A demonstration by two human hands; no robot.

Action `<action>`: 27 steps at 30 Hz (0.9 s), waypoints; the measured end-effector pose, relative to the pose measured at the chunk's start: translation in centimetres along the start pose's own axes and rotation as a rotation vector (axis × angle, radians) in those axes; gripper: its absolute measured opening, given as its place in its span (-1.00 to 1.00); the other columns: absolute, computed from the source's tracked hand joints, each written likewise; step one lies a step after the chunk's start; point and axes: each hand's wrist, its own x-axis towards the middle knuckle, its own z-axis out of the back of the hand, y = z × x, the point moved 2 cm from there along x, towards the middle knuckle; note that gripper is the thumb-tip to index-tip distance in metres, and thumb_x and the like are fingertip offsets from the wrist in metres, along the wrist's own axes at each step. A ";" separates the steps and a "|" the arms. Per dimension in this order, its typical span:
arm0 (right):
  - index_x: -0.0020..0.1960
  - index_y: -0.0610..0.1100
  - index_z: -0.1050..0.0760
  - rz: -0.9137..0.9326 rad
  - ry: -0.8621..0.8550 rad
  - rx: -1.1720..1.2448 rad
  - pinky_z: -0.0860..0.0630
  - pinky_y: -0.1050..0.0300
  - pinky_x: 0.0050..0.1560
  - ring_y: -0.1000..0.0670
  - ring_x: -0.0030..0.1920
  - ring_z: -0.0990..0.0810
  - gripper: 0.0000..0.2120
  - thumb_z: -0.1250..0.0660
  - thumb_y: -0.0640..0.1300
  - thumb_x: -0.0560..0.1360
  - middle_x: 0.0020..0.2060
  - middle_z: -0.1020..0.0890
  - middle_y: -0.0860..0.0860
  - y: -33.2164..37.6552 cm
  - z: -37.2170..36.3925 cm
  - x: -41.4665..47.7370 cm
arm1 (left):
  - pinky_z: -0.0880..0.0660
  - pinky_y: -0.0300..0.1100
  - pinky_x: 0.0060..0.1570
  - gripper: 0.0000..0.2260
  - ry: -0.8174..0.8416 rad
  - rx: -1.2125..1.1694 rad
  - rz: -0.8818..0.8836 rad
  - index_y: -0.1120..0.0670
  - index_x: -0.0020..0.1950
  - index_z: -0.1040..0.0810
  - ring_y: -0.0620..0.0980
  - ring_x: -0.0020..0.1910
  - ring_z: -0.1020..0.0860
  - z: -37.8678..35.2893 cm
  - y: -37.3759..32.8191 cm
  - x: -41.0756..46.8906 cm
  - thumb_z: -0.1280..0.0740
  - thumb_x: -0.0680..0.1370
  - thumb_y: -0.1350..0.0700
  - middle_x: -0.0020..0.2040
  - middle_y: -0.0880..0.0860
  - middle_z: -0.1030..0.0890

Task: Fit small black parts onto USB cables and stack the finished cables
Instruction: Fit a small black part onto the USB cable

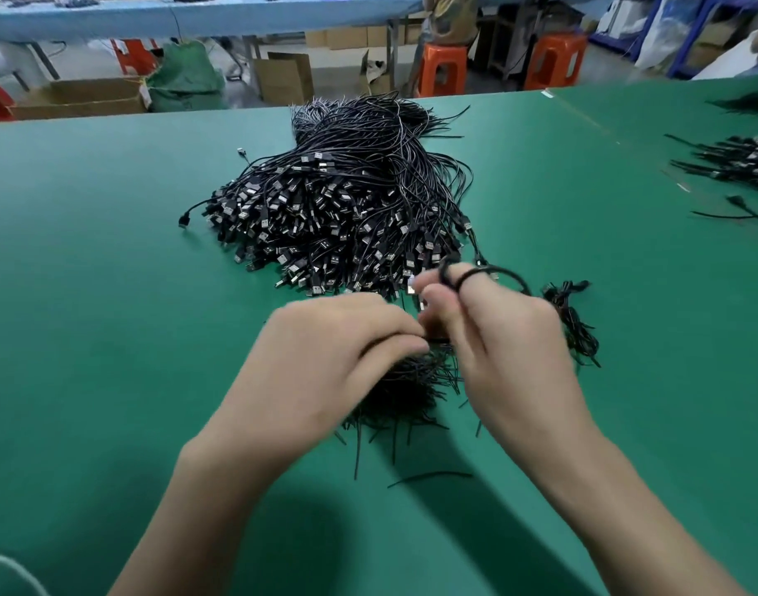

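A big heap of black USB cables [342,208] lies on the green table [110,273], plugs towards me. Just in front of it, my left hand [338,350] has its fingers curled and pinches something small and dark at the fingertips; blur hides what it is. My right hand [497,333] grips a black cable [504,275] that loops over its fingers and trails right. Under both hands lies a pile of short thin black parts [407,393]. A small bundle of cables [572,320] rests to the right of my right hand.
Another heap of black cables [738,159] lies at the table's right edge, with a loose cable [738,210] in front of it. Beyond the table stand cardboard boxes [82,98], orange stools [553,60], a green sack [183,77] and a blue-covered table [196,15].
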 end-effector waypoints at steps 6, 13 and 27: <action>-0.17 -0.06 -0.56 -0.282 0.475 0.351 -0.32 0.13 -0.30 0.08 -0.41 -0.35 -0.55 -0.05 0.11 0.71 -0.46 -0.43 0.15 -1.2 -1.9 -0.5 | -0.54 -0.16 -0.18 -0.88 -0.089 -0.228 0.148 -0.09 -0.23 -0.71 -0.09 -0.23 -0.65 0.4 1.6 0.4 -0.56 0.42 -0.09 -0.28 -0.16 -0.69; 0.14 -0.23 -0.56 -0.319 0.769 0.929 -0.29 0.29 -0.28 0.09 -0.34 -0.28 -0.71 -0.12 -0.11 0.66 -0.37 -0.32 0.08 -2.0 -1.7 -1.4 | -0.57 -0.30 -0.05 -0.77 -0.129 -0.883 0.368 -0.07 0.02 -0.72 -0.12 -0.16 -0.66 -3.0 3.0 -0.3 -0.57 0.39 0.12 -0.12 0.02 -0.74; 0.11 -0.28 -0.49 -0.356 0.721 0.979 -0.57 0.15 -0.12 -0.07 -0.16 -0.70 -0.75 -0.08 -0.18 0.72 -0.08 -0.74 -0.19 -2.6 -1.5 -1.0 | -0.50 -0.34 -0.11 -0.87 -0.012 -0.794 0.291 -0.05 -0.15 -0.67 -0.19 -0.21 -0.60 -4.4 3.8 0.1 -0.44 0.55 0.16 -0.21 -0.12 -0.67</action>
